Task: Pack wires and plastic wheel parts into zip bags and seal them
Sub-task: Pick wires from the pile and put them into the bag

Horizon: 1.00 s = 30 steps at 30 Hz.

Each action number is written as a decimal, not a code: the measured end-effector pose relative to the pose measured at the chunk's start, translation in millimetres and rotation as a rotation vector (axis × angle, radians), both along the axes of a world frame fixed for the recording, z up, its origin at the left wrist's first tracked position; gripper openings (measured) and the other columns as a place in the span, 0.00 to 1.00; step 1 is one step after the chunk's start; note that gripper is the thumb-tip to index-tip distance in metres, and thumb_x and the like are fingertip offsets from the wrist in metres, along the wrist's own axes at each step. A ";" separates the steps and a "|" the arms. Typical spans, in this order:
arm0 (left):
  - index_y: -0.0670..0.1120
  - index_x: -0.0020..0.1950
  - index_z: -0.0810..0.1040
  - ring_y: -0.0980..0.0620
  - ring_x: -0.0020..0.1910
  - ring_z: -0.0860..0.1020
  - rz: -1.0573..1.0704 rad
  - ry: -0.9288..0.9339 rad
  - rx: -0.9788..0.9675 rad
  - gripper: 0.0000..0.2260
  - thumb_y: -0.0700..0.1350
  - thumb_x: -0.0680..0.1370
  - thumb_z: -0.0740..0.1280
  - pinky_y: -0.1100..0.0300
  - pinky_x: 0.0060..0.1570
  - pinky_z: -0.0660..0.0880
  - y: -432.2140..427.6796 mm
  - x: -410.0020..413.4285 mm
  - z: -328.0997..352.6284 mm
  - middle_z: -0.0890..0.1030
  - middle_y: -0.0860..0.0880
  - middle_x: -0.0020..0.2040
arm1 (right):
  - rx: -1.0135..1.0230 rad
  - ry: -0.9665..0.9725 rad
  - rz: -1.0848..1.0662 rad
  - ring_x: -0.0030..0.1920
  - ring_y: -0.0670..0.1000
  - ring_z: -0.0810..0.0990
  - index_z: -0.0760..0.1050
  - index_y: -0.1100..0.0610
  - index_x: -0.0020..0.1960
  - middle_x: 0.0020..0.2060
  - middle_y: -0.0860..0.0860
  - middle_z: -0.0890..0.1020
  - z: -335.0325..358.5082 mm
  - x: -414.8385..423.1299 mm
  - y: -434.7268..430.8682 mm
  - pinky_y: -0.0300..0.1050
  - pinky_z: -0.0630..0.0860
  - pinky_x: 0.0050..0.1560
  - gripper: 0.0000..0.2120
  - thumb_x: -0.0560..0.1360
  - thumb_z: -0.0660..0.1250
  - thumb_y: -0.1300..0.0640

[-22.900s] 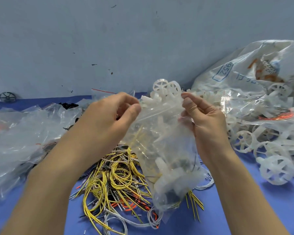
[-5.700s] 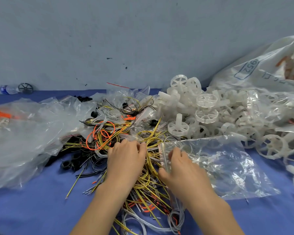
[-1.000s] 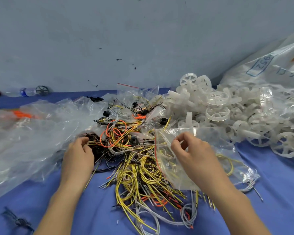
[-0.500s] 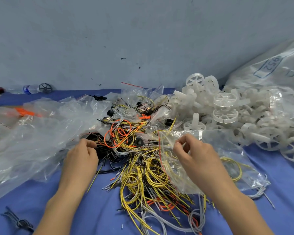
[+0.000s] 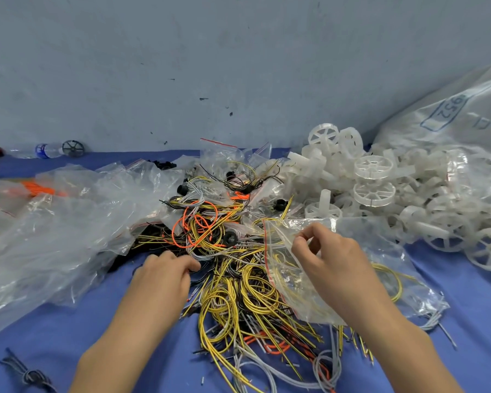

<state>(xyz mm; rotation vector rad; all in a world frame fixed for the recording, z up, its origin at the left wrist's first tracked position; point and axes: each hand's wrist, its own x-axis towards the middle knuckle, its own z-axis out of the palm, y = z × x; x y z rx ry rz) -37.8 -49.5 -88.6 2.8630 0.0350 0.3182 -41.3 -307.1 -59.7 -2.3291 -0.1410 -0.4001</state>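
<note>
At the near edge, on the blue table (image 5: pixel 68 330), the two forearms reach forward into the work. The left hand (image 5: pixel 165 275) rests at the left margin of the wire pile (image 5: pixel 238 285), its fingers curled down into the dark and grey strands; it appears to be gathering a few, though whether anything is actually pinched cannot be told. The right hand (image 5: pixel 328 262) is raised just right of the pile, thumb and forefinger closed on the mouth of a clear zip bag (image 5: pixel 386 268), the other fingers loosely curled. The bag's red-lined opening faces left toward the wires, and some yellow wire loops can already be seen inside it.

The step in hand is judged to be the loading of wires into this bag. It is best done with the mouth held wide and lifted clear of the tangle, so that a small bunch can be fed in loop-first rather than end-first; stray tips are likely to snag on the zip strip. Only a modest bundle should be drawn from the pile, since the strands are interlaced and a large pull would drag the whole heap.

Farther off, loose clear bags (image 5: pixel 57 231) lie crumpled at the left, and the plastic wheel parts (image 5: pixel 374 188) are heaped at the far right, untouched and within reach for the next addition. Behind them a large printed sack (image 5: pixel 448 120) leans against the wall.
</note>
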 end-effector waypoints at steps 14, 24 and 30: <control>0.57 0.54 0.71 0.54 0.53 0.70 -0.086 -0.051 0.060 0.04 0.52 0.80 0.61 0.56 0.52 0.70 -4.7 3.7 -14.3 0.76 0.58 0.52 | -0.015 0.011 -0.004 0.28 0.48 0.73 0.71 0.47 0.41 0.32 0.46 0.79 1.9 -1.3 -1.1 0.46 0.68 0.29 0.09 0.78 0.60 0.48; 0.57 0.59 0.72 0.58 0.50 0.70 -0.196 -0.216 -0.116 0.10 0.48 0.78 0.65 0.56 0.52 0.69 -1.7 1.8 -7.7 0.74 0.62 0.43 | -0.026 0.011 -0.008 0.28 0.47 0.73 0.71 0.47 0.41 0.32 0.45 0.79 1.6 -1.0 -2.1 0.47 0.70 0.30 0.09 0.78 0.60 0.47; 0.60 0.53 0.73 0.59 0.46 0.77 -0.279 -0.315 -0.391 0.09 0.44 0.80 0.64 0.57 0.46 0.74 -2.7 0.5 3.8 0.77 0.60 0.46 | -0.024 0.003 -0.008 0.28 0.47 0.73 0.71 0.47 0.41 0.33 0.46 0.79 2.1 -1.7 -3.4 0.46 0.68 0.29 0.08 0.79 0.60 0.47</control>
